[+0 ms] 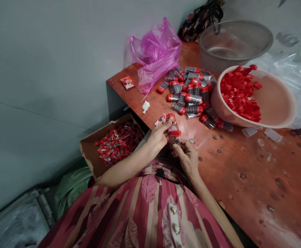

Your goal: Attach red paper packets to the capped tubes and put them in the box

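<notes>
Near the table's front edge, my left hand (158, 138) is closed on red printed packets (171, 120), pinched under the thumb. Just to its right, my right hand (188, 155) holds the lower end of a clear container (175, 138) with a red cap and dark contents. The container's capped end is up, close against the packets and my left fingers. Behind my hands lies a heap of similar red-capped containers (191, 90). One flat red packet (127, 83) rests alone near the table's left corner.
A pink basin (277, 100) with red plastic pieces (239, 93) stands right of the heap, before a grey metal basin (235, 41). A purple bag (158, 51) lies at the back. Below left, a cardboard box (88, 151) holds many red packets. Clear plastic lies far right.
</notes>
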The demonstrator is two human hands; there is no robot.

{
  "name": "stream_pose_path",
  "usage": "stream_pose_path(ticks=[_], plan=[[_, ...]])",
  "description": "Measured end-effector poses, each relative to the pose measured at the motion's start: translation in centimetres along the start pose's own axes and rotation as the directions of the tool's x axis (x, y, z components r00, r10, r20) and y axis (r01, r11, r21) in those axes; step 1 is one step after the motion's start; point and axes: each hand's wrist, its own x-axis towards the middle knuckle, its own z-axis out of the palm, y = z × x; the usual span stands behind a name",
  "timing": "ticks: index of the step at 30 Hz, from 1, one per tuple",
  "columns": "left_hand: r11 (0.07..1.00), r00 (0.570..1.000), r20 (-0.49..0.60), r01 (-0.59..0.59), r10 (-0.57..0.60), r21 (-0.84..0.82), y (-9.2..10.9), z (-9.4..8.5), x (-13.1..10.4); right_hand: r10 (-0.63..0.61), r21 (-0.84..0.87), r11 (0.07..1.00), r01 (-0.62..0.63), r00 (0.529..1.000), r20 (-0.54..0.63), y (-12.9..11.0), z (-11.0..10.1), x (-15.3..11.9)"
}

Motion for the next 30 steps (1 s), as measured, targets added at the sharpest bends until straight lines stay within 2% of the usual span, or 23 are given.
stream_pose_path(ticks=[4,9,14,21,26,30], plan=[[0.999,0.999,0.006,-0.032,0.032,-0.021,0.0,0.0,0.0,-0.009,0.045,0.999,0.010,1.000,-0.019,-0.2,-0.2,0.0],[0.998,1.000,-0.019,-0.011,0.010,-0.059,-0.3,0.2,0.3,0.018,0.076,0.997,-0.014,0.998,-0.057,-0.5,-0.3,-0.3],[0.998,0.999,0.033,-0.012,0.015,-0.066,-1.0,0.4,0.1,0.032,0.084,0.996,-0.025,0.996,-0.078,-0.6,-0.2,-0.1],[0.990,0.982,0.183,-0.061,0.038,0.124,-0.9,0.7,-0.4,0.046,0.137,0.990,-0.039,0.998,-0.043,-0.6,-0.1,0.4],[0.969,0.974,0.223,-0.095,0.043,0.227,-1.0,0.4,-0.1,-0.034,0.013,0.999,0.035,0.991,-0.128,0.0,-0.1,0.6],[0.944,0.975,0.223,-0.075,0.001,0.323,-0.9,0.0,0.1,-0.057,-0.013,0.998,0.056,0.994,-0.091,0.2,-0.4,0.6]])
